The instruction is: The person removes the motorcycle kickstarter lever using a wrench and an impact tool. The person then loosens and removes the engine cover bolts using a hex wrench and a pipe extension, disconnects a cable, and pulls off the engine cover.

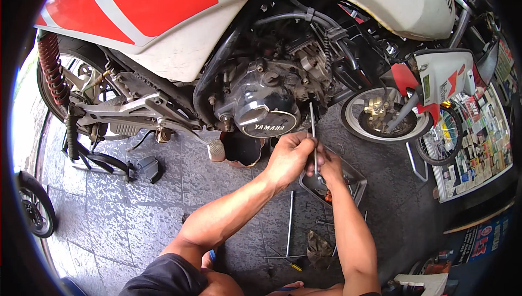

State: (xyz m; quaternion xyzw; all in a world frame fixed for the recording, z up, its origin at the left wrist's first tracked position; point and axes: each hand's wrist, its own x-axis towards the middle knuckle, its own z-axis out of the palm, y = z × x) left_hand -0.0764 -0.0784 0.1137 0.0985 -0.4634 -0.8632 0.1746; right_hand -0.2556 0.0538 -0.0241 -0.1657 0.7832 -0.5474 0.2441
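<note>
A slim metal rod (314, 127), a tool whose exact kind I cannot make out, runs from the lower side of the engine (266, 94) down between my hands. My left hand (291, 157) is closed, thumb and fingers pinching it just right of the round black engine cover (270, 122). On the right, my right hand (329, 168) curls its fingers about the lower part of the same rod. The rod's upper tip reaches in among dark engine parts, so what it touches is hidden. Below the right hand sits a grey metal tray (356, 179) with small parts in it.
A white and red motorcycle (179, 35) spans the view above. On the tiled floor lie a T-handle wrench (291, 225), a yellow-handled screwdriver (295, 267) and a crumpled rag (319, 250). An open dark container (242, 149) stands below the engine; a footpeg (216, 150) juts out nearby.
</note>
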